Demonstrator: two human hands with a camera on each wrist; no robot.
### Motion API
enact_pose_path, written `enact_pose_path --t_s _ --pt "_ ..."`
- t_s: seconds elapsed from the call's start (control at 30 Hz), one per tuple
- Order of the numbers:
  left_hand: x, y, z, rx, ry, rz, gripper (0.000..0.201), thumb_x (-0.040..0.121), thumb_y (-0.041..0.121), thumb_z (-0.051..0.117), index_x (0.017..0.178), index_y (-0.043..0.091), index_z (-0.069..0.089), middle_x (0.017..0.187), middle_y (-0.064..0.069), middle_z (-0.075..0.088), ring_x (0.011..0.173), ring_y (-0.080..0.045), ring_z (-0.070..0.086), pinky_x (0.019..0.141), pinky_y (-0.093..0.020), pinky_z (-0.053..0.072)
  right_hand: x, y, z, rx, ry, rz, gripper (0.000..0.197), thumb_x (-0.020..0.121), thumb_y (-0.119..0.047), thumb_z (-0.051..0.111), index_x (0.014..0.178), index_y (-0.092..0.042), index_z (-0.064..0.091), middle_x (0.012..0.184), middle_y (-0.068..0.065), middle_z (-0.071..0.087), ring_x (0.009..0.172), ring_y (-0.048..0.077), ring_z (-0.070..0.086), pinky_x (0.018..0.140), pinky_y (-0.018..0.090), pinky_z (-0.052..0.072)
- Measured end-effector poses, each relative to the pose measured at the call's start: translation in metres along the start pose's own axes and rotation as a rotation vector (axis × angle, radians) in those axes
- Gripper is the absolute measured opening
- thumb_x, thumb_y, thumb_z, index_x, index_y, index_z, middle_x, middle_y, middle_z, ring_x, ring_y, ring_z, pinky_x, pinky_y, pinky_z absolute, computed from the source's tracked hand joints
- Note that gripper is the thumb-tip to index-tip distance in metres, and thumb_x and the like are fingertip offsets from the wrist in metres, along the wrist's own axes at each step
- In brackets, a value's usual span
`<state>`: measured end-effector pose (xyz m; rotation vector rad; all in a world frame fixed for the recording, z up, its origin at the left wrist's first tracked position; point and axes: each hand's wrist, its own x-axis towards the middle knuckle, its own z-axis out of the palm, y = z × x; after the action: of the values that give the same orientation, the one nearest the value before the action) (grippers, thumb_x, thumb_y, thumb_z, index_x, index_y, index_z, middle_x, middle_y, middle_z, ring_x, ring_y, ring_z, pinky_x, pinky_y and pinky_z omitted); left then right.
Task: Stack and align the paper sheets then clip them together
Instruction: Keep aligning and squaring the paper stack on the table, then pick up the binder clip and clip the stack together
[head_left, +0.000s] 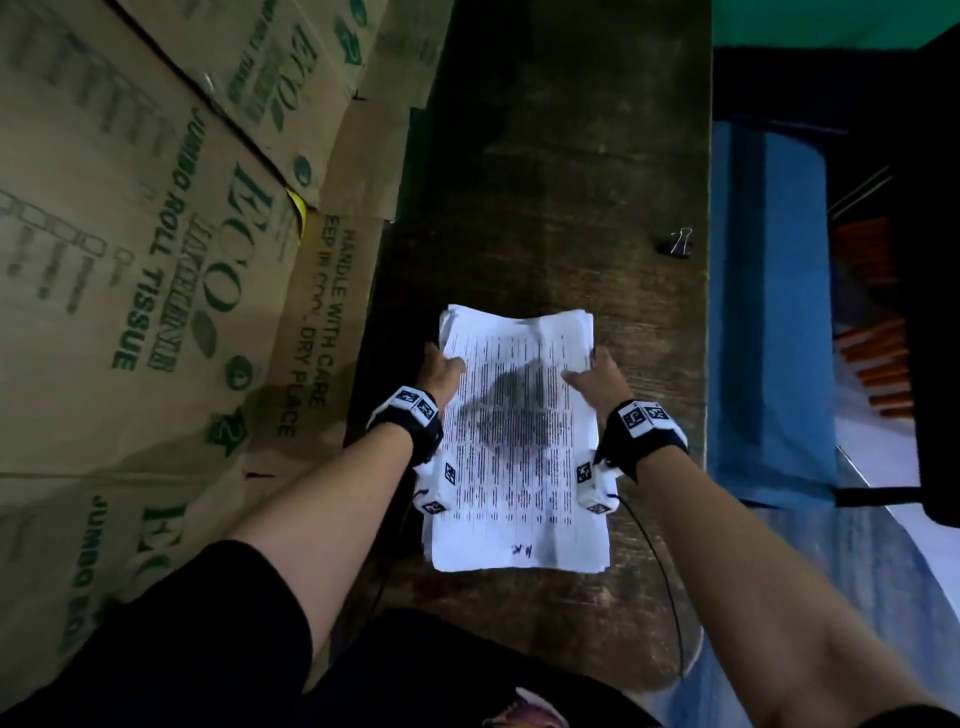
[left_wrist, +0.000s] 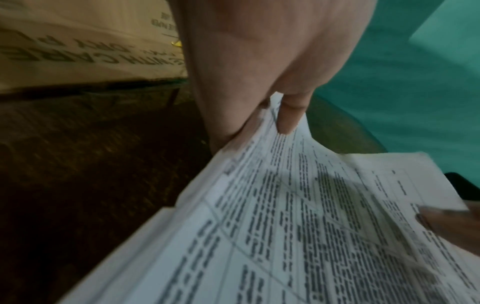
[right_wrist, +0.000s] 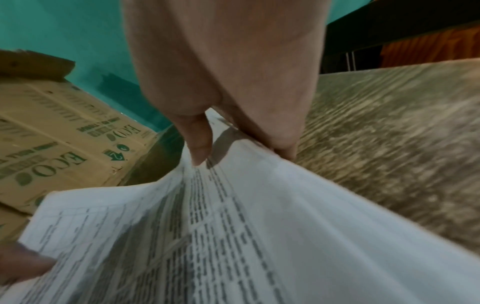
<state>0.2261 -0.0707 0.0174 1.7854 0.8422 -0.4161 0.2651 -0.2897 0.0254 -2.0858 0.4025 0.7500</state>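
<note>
A stack of printed white paper sheets (head_left: 514, 441) hangs lengthwise above the dark wooden table (head_left: 545, 182), its edges slightly uneven. My left hand (head_left: 441, 371) grips the stack's left edge, thumb on top (left_wrist: 288, 115) and fingers underneath. My right hand (head_left: 592, 376) grips the right edge the same way, thumb (right_wrist: 200, 142) pressing the top sheet (right_wrist: 233, 236). The sheets (left_wrist: 311, 226) bow between the two hands. A black binder clip (head_left: 675, 244) lies on the table at the far right, well away from both hands.
Cardboard boxes (head_left: 130, 260) printed in green stand along the table's left side. Beyond the table's right edge lie a blue cloth (head_left: 769, 312) and orange items (head_left: 878, 338). A thin black cable (head_left: 670, 597) runs from my right wrist.
</note>
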Motion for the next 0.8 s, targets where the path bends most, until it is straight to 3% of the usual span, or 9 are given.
enact_pose_path --t_s 0.13,0.2,0.27,0.33,0.4,0.47,0.57,0.67,0.8 --pt "0.011 -0.002 0.003 0.041 0.009 -0.023 0.044 0.086 0.017 0.049 0.122 -0.005 0.038 0.09 -0.018 0.048 0.079 -0.035 0.053 0.067 -0.033 0.035 0.016 -0.005 0.005 -0.069 -0.028 0.091 0.052 0.099 -0.032 0.048 0.135 0.002 0.032 0.141 0.021 0.04 0.125 0.037 0.045 0.092 0.039 0.04" --pt "0.016 0.002 -0.003 0.095 -0.034 -0.048 0.056 0.083 0.03 0.049 0.126 -0.004 0.038 0.108 -0.026 0.054 0.099 -0.042 0.056 0.07 -0.034 0.036 0.022 -0.008 0.003 -0.133 -0.01 0.116 0.058 0.099 -0.04 0.044 0.139 0.0 0.03 0.148 0.021 0.031 0.134 0.038 0.034 0.105 0.045 0.035" --pt "0.023 0.012 -0.009 0.161 -0.051 -0.075 0.063 0.086 0.036 0.048 0.137 0.004 0.03 0.124 -0.022 0.051 0.108 -0.04 0.054 0.077 -0.035 0.038 0.028 -0.011 -0.001 -0.18 0.027 0.125 0.067 0.098 -0.043 0.044 0.146 0.0 0.023 0.155 0.02 0.017 0.143 0.039 0.017 0.113 0.047 0.022" --pt "0.03 0.022 -0.014 0.188 -0.034 -0.012 0.062 0.09 0.029 0.05 0.143 0.016 0.02 0.13 -0.017 0.048 0.104 -0.036 0.056 0.078 -0.035 0.038 0.033 -0.018 -0.007 -0.16 0.07 0.098 0.076 0.097 -0.044 0.047 0.15 -0.004 0.012 0.158 0.019 0.005 0.146 0.038 0.004 0.115 0.05 0.015" --pt "0.035 0.031 -0.015 0.232 -0.067 0.124 0.062 0.091 0.023 0.05 0.144 0.029 0.018 0.138 -0.016 0.038 0.106 -0.033 0.055 0.079 -0.033 0.041 0.036 -0.026 -0.011 -0.176 0.069 -0.01 0.077 0.095 -0.044 0.05 0.152 -0.017 0.006 0.159 0.018 -0.005 0.146 0.04 -0.003 0.115 0.055 0.013" --pt "0.041 0.036 -0.015 0.393 -0.141 0.209 0.055 0.093 0.021 0.046 0.142 0.036 0.026 0.141 -0.015 0.026 0.104 -0.029 0.056 0.074 -0.03 0.045 0.041 -0.031 -0.014 -0.317 -0.002 -0.14 0.067 0.096 -0.04 0.051 0.15 -0.03 0.012 0.157 0.019 -0.005 0.143 0.047 -0.001 0.112 0.06 0.017" --pt "0.046 0.036 -0.015 0.582 -0.19 0.24 0.038 0.096 0.019 0.043 0.133 0.029 0.042 0.138 -0.011 0.022 0.102 -0.03 0.055 0.073 -0.03 0.052 0.051 -0.034 -0.011 -0.588 -0.083 -0.234 0.047 0.099 -0.03 0.047 0.143 -0.032 0.03 0.152 0.021 0.006 0.138 0.054 0.01 0.108 0.058 0.027" --pt "0.05 0.032 -0.016 0.61 -0.199 0.285 0.031 0.098 0.019 0.041 0.128 0.026 0.044 0.134 -0.011 0.023 0.085 -0.029 0.057 0.065 -0.036 0.058 0.057 -0.034 -0.007 -0.669 -0.076 -0.249 0.04 0.101 -0.028 0.043 0.14 -0.03 0.036 0.148 0.021 0.011 0.133 0.053 0.017 0.107 0.057 0.029" --pt "0.054 0.032 -0.017 0.609 -0.196 0.296 0.029 0.099 0.018 0.041 0.127 0.025 0.043 0.133 -0.011 0.022 0.087 -0.028 0.057 0.069 -0.039 0.06 0.061 -0.035 -0.007 -0.693 -0.071 -0.261 0.037 0.102 -0.031 0.04 0.139 -0.029 0.038 0.147 0.022 0.014 0.132 0.053 0.02 0.109 0.057 0.028"
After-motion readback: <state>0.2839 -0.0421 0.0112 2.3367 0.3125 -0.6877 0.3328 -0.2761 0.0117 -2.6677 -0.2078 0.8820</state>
